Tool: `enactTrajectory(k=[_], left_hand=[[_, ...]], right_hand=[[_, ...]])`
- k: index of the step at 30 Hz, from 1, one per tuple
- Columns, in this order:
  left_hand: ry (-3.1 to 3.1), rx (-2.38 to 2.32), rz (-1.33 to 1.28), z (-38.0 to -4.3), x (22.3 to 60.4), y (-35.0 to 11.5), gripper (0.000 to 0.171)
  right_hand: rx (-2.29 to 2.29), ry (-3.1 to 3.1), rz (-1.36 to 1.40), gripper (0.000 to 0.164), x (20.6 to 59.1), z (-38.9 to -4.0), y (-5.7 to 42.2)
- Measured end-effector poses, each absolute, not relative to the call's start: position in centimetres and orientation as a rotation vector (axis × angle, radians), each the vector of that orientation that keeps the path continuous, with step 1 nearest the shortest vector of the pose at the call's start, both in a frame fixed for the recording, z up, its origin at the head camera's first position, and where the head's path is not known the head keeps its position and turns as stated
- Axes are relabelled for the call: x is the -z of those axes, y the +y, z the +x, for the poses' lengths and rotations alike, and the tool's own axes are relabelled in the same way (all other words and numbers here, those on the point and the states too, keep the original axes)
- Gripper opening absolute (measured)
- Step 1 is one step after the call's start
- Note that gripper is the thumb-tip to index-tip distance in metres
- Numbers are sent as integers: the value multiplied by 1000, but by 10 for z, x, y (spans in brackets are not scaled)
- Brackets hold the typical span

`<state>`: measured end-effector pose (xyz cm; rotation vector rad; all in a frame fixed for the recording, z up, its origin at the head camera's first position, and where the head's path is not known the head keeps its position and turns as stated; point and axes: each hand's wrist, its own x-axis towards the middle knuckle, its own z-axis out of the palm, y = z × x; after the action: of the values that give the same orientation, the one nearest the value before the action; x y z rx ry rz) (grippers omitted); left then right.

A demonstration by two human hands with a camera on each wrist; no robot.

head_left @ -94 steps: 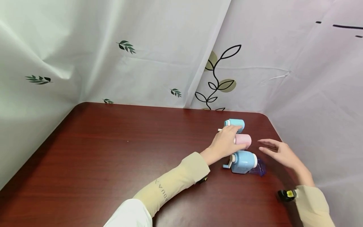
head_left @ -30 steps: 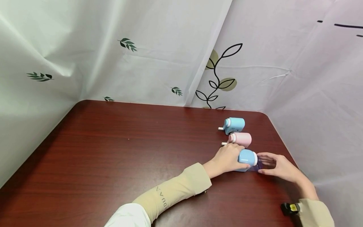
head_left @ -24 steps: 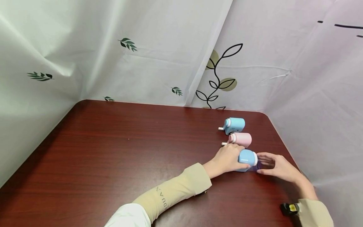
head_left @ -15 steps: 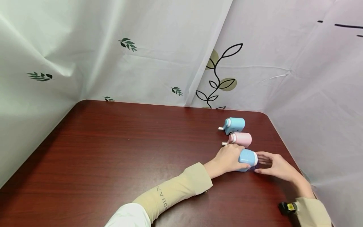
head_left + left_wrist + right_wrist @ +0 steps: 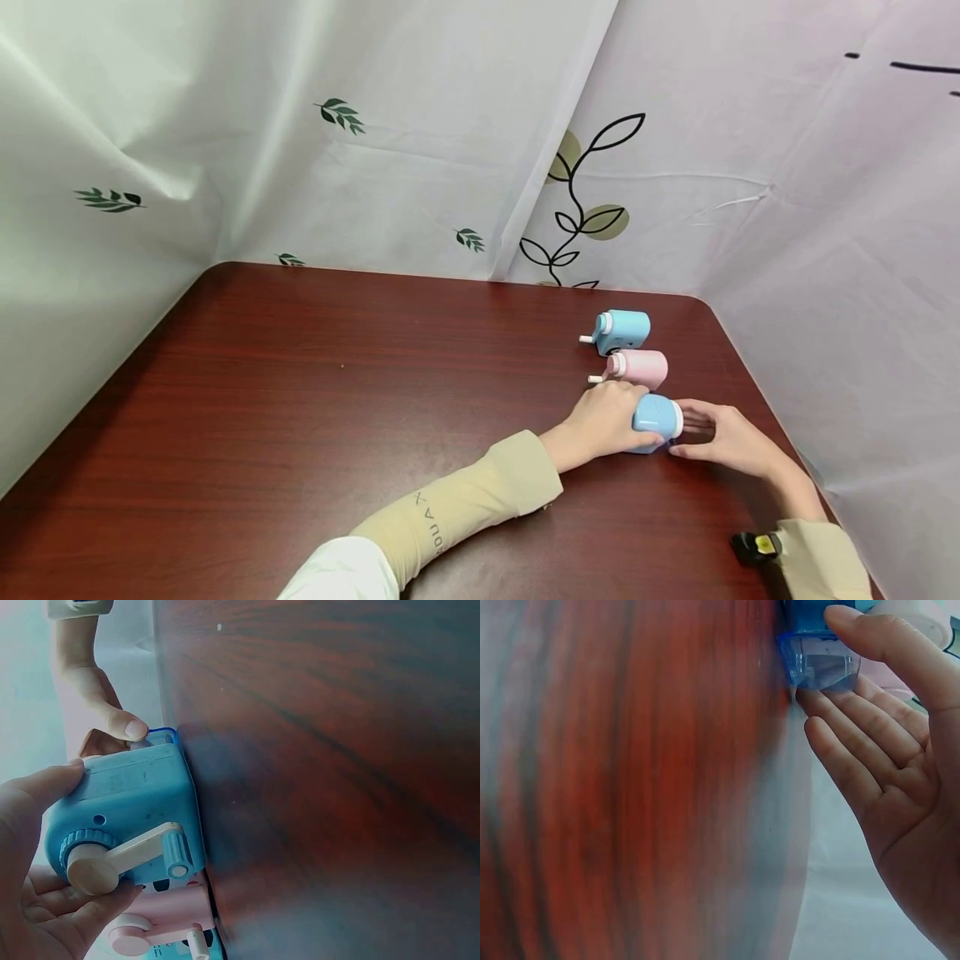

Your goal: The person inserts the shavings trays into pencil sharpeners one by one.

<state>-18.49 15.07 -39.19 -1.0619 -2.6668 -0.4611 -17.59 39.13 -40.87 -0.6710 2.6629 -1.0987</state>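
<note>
In the head view my left hand (image 5: 603, 421) grips a blue hand-crank pencil sharpener (image 5: 655, 417) that stands on the table. Its off-white crank (image 5: 139, 855) faces the left wrist camera, with my thumb on one side of the body and my fingers on the other. My right hand (image 5: 727, 437) is at the opposite end, thumb and fingers to either side of the clear bluish shavings drawer (image 5: 821, 661), pinching it. Most of the drawer's length is inside the body. Just behind stand a pink pencil sharpener (image 5: 642, 367) and a light-blue one (image 5: 626, 329), their cranks pointing left.
A dark red-brown table (image 5: 337, 433) stretches to the left and front. White patterned cloth (image 5: 405, 150) hangs behind it and along the right side, close to my right arm.
My left hand has gone from the pink sharpener to the blue one. My right hand came to the drawer, then moved left as the drawer slid further into the blue sharpener.
</note>
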Motion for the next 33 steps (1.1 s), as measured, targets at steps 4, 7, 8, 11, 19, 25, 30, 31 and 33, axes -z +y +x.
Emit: enactTrajectory(k=[4,7,8,11,19,25,30,31,33], left_hand=[[-2660,468,-1063,-185,392,151,52],[-2656,459,-1064,-185,393,151,52],[-2655,455,-1065,-185,393,151,52],[-2655,454,-1066,-185,393,151,52],[-2647,490,-1065,-185,392,151,51],[-2640,503,-1064,-186,392,151,50],[-2639,511,-1064,-187,393,152,51],[-2639,509,-1064,-187,393,152,51],[-2642,510,-1062,-187,394,152,51]], right_hand=[[1107,2657,-685,55,410,-176,391],[1128,2644,-704,54,411,-177,390],[1137,2638,-710,53,411,-177,390],[1137,2637,-721,52,412,-177,389],[1124,2652,-725,54,411,-176,388],[1113,2660,-733,52,410,-177,384],[1083,2678,-726,49,410,-179,380],[1078,2683,-728,48,410,-179,379],[1072,2686,-733,47,410,-180,379]])
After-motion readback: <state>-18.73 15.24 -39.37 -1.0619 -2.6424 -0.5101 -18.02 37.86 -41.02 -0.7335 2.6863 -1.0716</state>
